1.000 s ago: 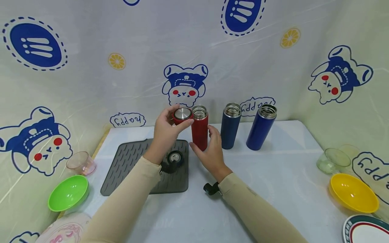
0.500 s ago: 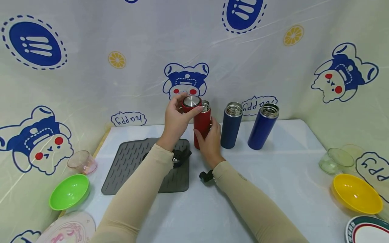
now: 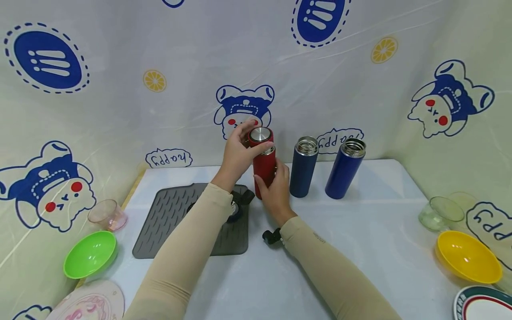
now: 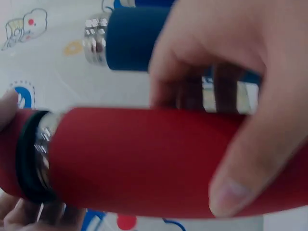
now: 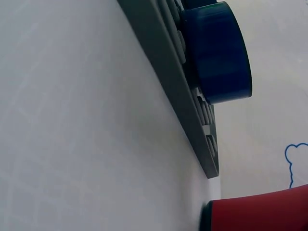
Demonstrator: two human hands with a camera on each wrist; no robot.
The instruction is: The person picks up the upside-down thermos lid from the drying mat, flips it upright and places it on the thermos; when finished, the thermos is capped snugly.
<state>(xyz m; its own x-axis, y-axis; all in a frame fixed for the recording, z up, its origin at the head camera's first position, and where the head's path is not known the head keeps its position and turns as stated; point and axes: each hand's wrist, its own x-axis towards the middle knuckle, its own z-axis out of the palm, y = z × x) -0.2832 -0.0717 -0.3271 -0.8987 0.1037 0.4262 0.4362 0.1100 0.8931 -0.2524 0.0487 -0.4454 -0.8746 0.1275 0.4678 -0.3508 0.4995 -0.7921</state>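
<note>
My left hand (image 3: 237, 155) pinches a red lid with a steel disc on top (image 3: 260, 134), fingers behind and thumb in front. The lid sits right at the mouth of an upright red thermos bottle (image 3: 264, 166). A strip of steel neck shows below the lid's dark rim (image 4: 30, 159) in the left wrist view. My right hand (image 3: 277, 193) grips the bottle's lower body, thumb on the near side. To the right stand a dark blue bottle (image 3: 303, 169) and a brighter blue bottle (image 3: 345, 171), both with uncovered steel mouths.
A grey ridged drying mat (image 3: 168, 222) lies at left, bearing a blue lid (image 5: 216, 53). On the left side are a pink glass (image 3: 107, 214), a green bowl (image 3: 91, 255) and a pink plate (image 3: 92, 302). A green glass (image 3: 440, 213), yellow bowl (image 3: 468, 258) and rimmed plate (image 3: 464, 295) line the right.
My left hand has carried the red lid rightward from beside the bottle to over its mouth. My right hand now holds the bottle more closely, its fingers round the far side.
</note>
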